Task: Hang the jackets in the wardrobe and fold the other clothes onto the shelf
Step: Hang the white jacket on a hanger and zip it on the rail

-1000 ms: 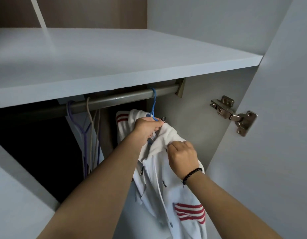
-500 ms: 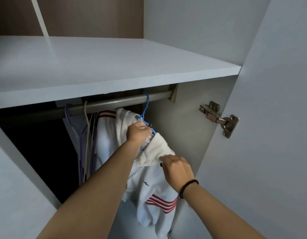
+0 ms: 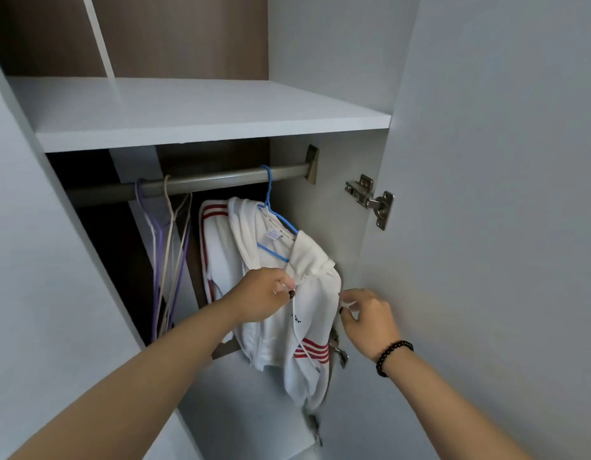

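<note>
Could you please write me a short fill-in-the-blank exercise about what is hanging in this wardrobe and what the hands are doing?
1. The white jacket hangs on a hanger coloured ____.
2. The stripes on the jacket's sleeves are ____.
3. The bead bracelet is worn on the ____ wrist.
4. The hanger's hook sits over the rail, just below the ____.

Missing words: blue; red; right; shelf
</note>
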Available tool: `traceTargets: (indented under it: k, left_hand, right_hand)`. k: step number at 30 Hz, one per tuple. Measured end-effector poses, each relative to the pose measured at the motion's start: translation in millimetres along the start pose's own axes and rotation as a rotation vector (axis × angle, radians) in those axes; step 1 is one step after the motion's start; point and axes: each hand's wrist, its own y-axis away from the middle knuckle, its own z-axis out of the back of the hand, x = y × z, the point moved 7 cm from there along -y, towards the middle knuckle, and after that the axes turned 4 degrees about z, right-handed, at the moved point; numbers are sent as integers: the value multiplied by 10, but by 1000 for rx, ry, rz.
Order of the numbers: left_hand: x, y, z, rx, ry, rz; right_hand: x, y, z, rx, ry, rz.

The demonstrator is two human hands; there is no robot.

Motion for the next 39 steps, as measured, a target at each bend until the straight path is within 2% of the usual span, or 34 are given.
traceTargets:
  k: [7,12,19,22,29,39]
  left_hand:
    - [-174,692,-408,53,-426,-49]
    - [-366,1015,-608,77,-556,-92]
    - [-683,1545,-915,130,-575,-148]
    - [-769,1856,-1064,170,-566,-171]
    - [-1057,2653,-1410,240,-288,-203]
    - [-1679,3542,-2396,443,-276,-337]
  right_hand:
    - [-48,588,77,213,58,-19]
    - [9,1006,249,302,151,-8]
    - [12,1632,559,381,248,-44]
    - [72,2021,783,348,268,-73]
    - [86,3098,1293,272,269,-192]
    - [-415,4535,1937,222,288,-433]
